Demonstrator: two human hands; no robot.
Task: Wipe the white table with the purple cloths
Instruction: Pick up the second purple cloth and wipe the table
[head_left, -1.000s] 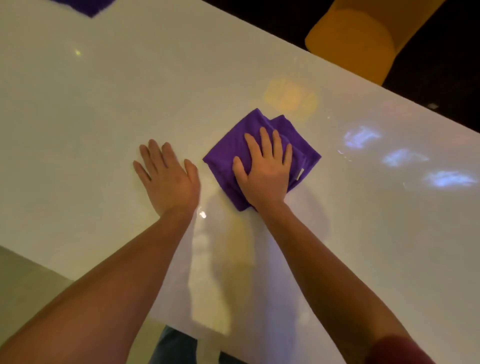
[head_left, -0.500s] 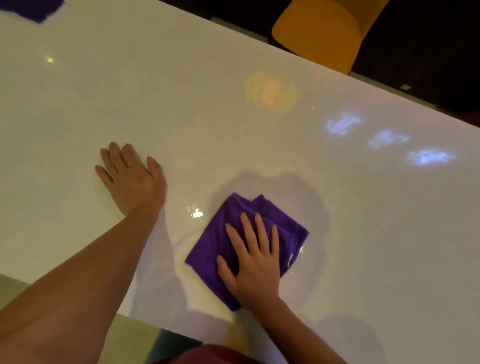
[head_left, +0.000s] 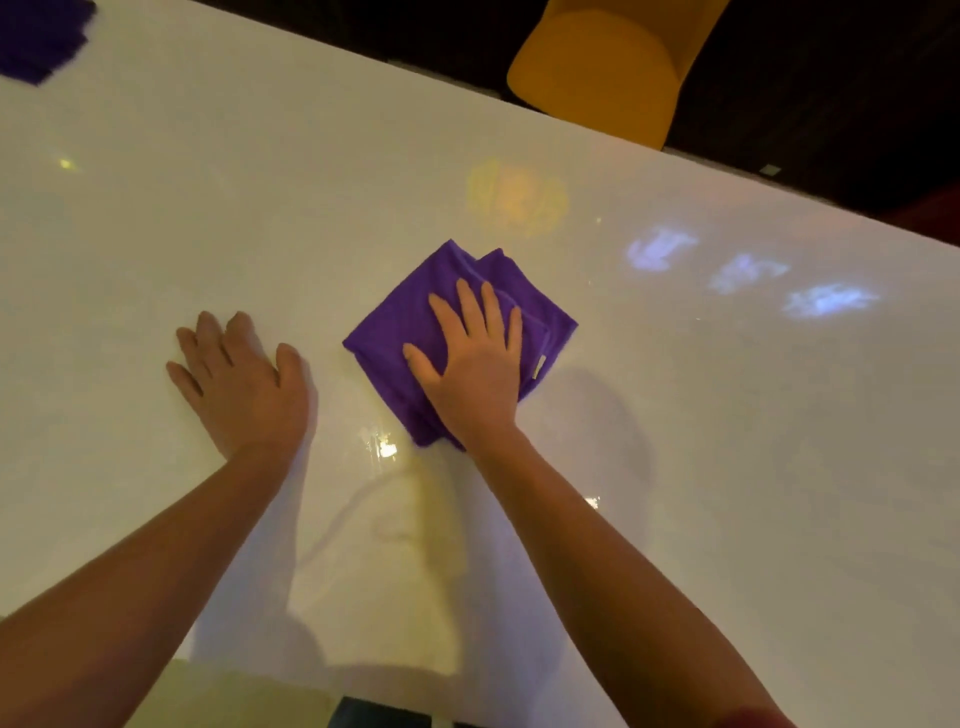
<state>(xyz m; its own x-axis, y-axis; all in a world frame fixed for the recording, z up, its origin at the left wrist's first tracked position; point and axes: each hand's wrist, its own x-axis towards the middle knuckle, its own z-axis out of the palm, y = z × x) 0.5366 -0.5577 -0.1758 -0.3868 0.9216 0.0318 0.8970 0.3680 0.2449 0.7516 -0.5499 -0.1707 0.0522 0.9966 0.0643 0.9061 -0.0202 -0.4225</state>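
Pressing folded purple cloth (head_left: 457, 317) flat on white table (head_left: 727, 441) with right hand (head_left: 475, 364), fingers spread; left hand (head_left: 244, 382) flat, empty, beside it.

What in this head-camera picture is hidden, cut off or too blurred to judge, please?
- Second purple cloth, head view: cut off by the top-left edge, and blurred.
- Folded purple cloth: its near part hidden under the flat right hand.
- White table: glare patches mask whether it is wet or clean there; table under the flat left hand is hidden.
- Yellow chair: top cut off by the edge.
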